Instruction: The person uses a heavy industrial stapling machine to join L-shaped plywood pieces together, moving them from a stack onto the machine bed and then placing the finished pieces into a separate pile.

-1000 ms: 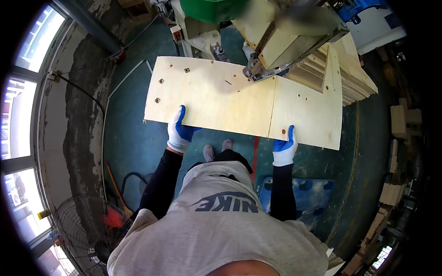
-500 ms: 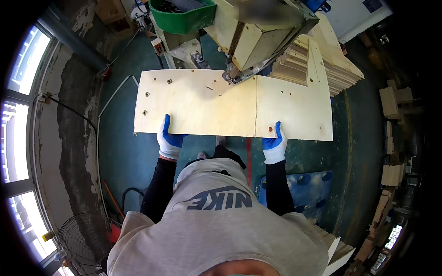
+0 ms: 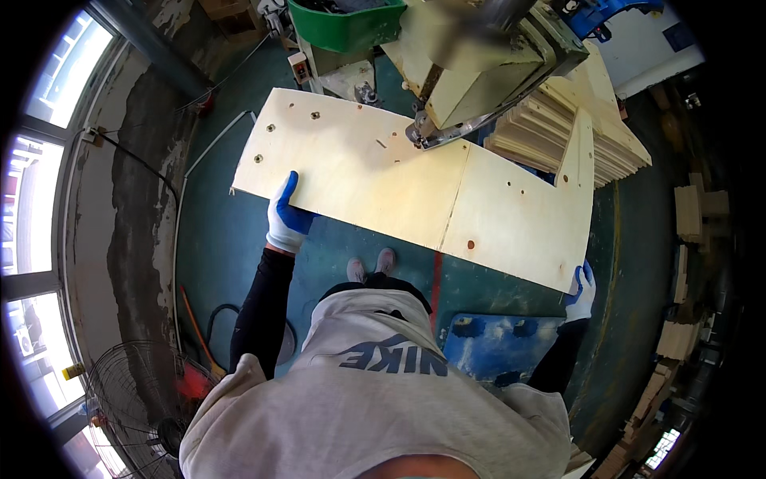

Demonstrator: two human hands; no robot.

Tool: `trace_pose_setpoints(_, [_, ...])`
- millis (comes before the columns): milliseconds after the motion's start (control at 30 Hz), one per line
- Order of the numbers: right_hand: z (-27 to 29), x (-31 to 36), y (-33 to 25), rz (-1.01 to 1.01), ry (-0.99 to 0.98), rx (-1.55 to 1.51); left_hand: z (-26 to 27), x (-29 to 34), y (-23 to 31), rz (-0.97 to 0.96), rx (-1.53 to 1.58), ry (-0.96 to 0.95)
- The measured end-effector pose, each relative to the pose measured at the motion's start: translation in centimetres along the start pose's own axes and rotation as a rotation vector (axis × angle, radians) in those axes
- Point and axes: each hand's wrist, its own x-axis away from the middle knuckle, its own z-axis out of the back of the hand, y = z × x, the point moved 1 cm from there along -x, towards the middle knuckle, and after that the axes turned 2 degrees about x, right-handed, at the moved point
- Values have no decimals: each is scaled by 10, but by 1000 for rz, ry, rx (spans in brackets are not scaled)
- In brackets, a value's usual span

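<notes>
A large pale plywood panel (image 3: 375, 184) with holes and metal inserts spans the space in front of me, slanting down toward the right. Its far right end has an angled cutout, and a seam crosses its face. My left hand (image 3: 289, 215), in a white and blue glove, grips the near edge on the left, thumb on top and fingers hidden beneath. At the near right corner, my gloved right hand (image 3: 582, 291) is closed on the panel's edge. The metal working head (image 3: 427, 132) of a machine stands at the panel's far edge, over its middle; contact there cannot be made out.
Behind the panel rises the machine's beige body (image 3: 487, 80), with a green bin (image 3: 347, 24) to its left. Stacked plywood pieces (image 3: 535, 128) sit at the far right. A blue pallet (image 3: 503, 347) lies on the floor near my right arm, and a wire fan (image 3: 144, 399) stands lower left.
The panel has turned clockwise, its left end swinging away and its right end coming nearer me. My right hand has moved from the near edge out to the right corner.
</notes>
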Motion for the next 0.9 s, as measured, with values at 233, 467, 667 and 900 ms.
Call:
trace_pose_setpoints(233, [-48, 37, 25, -336, -158, -100, 55, 90, 76, -239, -160, 222])
trace_pose_setpoints(467, [-150, 32, 54, 4, 51, 82, 63, 80, 118, -263, -75, 122])
trace_pose_setpoints(667, [-158, 24, 34, 73, 33, 28, 72, 60, 117, -267, -117, 140])
trace_pose_setpoints(900, [-180, 10, 20, 82, 58, 62, 73, 37, 121, -282, -103, 110])
